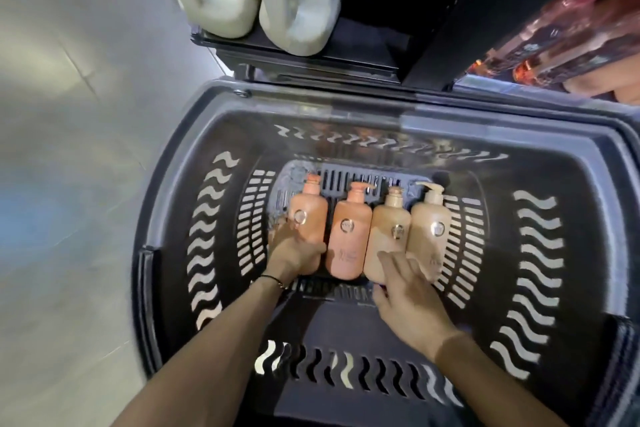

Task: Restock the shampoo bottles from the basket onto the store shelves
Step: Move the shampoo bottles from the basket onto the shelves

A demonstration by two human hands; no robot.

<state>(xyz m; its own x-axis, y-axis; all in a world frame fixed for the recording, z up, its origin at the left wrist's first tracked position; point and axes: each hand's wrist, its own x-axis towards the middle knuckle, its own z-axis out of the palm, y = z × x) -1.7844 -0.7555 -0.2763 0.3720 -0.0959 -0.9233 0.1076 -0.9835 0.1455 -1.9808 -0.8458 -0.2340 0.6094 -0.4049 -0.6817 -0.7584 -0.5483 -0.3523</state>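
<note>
Several pump shampoo bottles lie side by side on the floor of a dark plastic basket (571,184): two pink ones on the left and two tan ones on the right. My left hand (292,251) wraps around the lower end of the leftmost pink bottle (309,218). Beside it lies the second pink bottle (347,236). My right hand (403,282) hovers with fingers spread over the bottoms of the darker tan bottle (389,236) and the paler tan bottle (429,225); it grips neither.
A dark shelf unit (433,28) stands just beyond the basket. Two big pale jugs (263,0) sit on its low left shelf. Reddish bottles (561,42) fill the shelf at upper right. Pale floor tiles (69,114) lie to the left.
</note>
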